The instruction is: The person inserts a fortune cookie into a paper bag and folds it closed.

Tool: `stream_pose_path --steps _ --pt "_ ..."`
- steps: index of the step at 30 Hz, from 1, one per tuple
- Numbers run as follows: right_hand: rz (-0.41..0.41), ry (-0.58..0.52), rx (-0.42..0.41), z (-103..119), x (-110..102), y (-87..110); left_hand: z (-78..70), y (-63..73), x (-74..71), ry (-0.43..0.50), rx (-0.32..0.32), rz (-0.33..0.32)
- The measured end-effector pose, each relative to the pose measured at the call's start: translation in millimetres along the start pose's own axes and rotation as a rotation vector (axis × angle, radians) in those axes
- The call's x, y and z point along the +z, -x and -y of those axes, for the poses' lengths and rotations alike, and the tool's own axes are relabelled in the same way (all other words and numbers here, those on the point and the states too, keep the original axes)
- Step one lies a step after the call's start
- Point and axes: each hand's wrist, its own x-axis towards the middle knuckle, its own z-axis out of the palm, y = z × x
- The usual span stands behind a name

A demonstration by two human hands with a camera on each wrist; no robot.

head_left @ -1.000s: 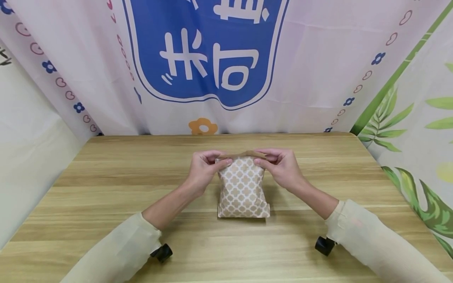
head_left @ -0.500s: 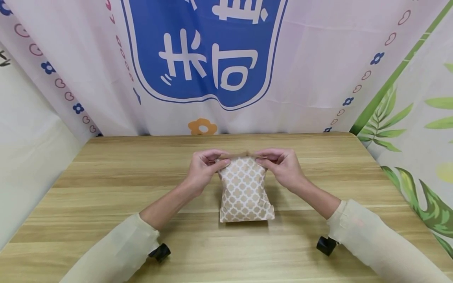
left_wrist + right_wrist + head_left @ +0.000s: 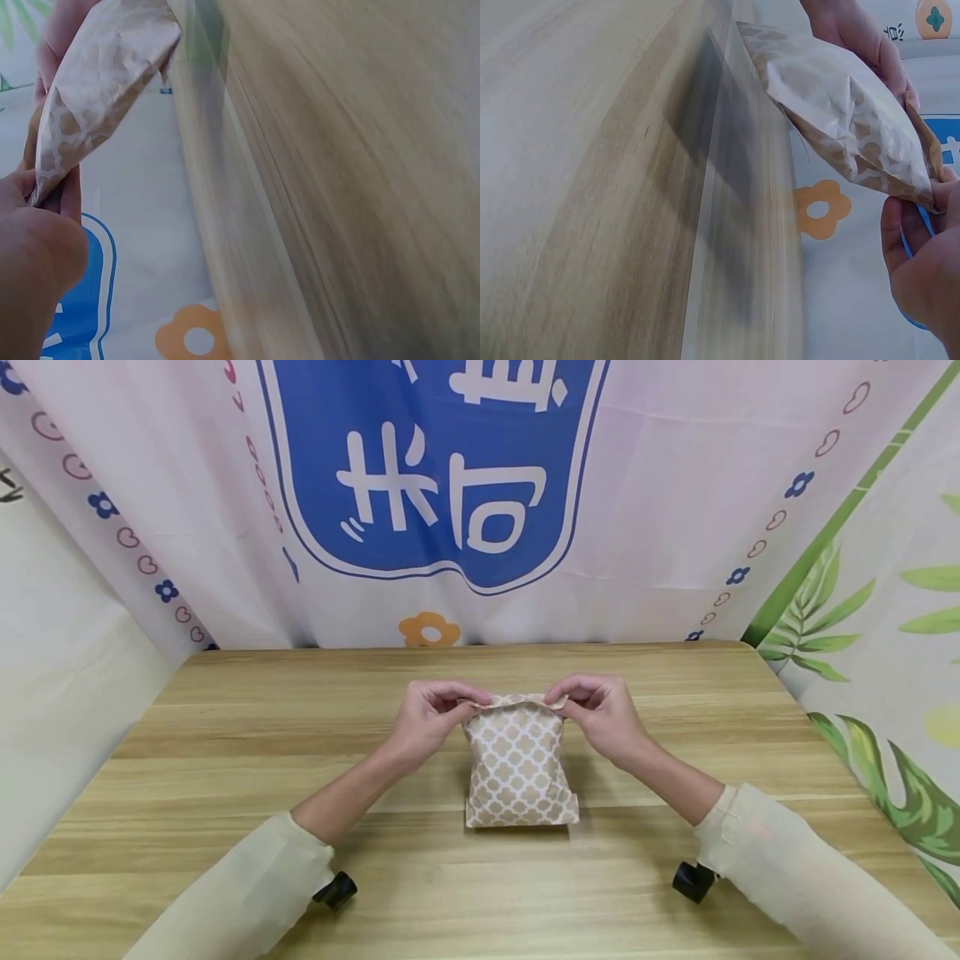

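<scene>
A paper bag (image 3: 517, 768), tan with a white lattice pattern, is between my two hands near the middle of the table. Its body bulges, and its top edge is folded over toward me. My left hand (image 3: 430, 722) pinches the left end of that fold between thumb and fingers. At the right end, my right hand (image 3: 600, 717) pinches the fold in the same way. Both wrist views show the paper bag (image 3: 97, 82) from the side, tilted. In the right wrist view the bag (image 3: 840, 105) has creased side folds. Whatever is inside stays hidden.
The wooden table (image 3: 225, 760) spreads around the bag. Behind its far edge hangs a white curtain (image 3: 637, 527) with a blue emblem and an orange flower. Leaf-patterned cloth (image 3: 900, 635) hangs at the right. A small black camera shows below each sleeve.
The bag's upper edge, standing up with its plain brown inside showing, is now folded down toward me. The bag's bottom shifted slightly nearer to me, then back a little. Both hands stayed at the top corners.
</scene>
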Motion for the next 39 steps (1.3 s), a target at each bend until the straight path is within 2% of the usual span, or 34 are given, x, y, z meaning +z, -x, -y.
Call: stream_pose_path --steps 8,19,24,31,39 --pt "0.049 0.024 -0.013 -2.9 -3.6 -0.1 1.6 -0.6 -2.0 -0.077 0.068 0.031" --pt "0.114 0.062 -0.069 -2.7 -5.9 0.8 4.0 0.5 -5.1 -0.094 0.069 0.041" --pt "0.117 0.064 -0.074 -4.0 -5.9 1.0 3.7 1.1 -5.3 -0.108 0.086 0.04" --pt "0.113 0.068 -0.07 -3.3 -5.8 1.1 0.4 0.7 -3.0 -0.08 0.08 0.049" --pt "0.081 0.08 -0.086 -1.7 -3.4 1.5 -2.4 -1.8 -1.8 -0.196 0.076 0.087"
